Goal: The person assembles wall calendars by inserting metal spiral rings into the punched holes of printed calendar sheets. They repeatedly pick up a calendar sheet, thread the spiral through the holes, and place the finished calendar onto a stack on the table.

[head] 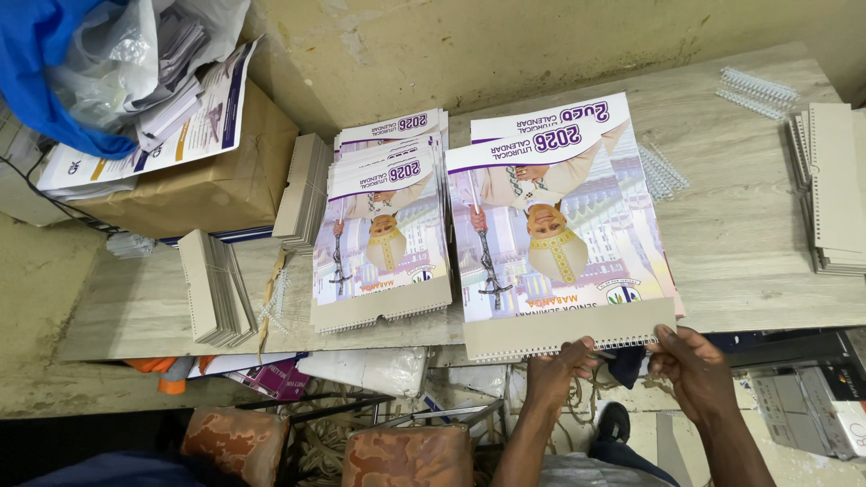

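Note:
A printed wall calendar (550, 216) with a grey card backing lies on the wooden table (749, 234), its wire-bound lower edge hanging over the table's near side. My left hand (561, 362) pinches that bound edge near its middle. My right hand (693, 365) grips the same edge at its right corner. Another calendar sheet lies under it, shifted up and right. To the left sits a stack of like calendars (383, 225) on grey card.
Piles of grey card backings stand at the left (215, 287), behind the stack (302, 189) and at the far right (834, 185). Loose wire binding combs (756, 90) lie at the back right. A brown box (203, 180) holds papers and bags. Two chair backs (410, 455) are below.

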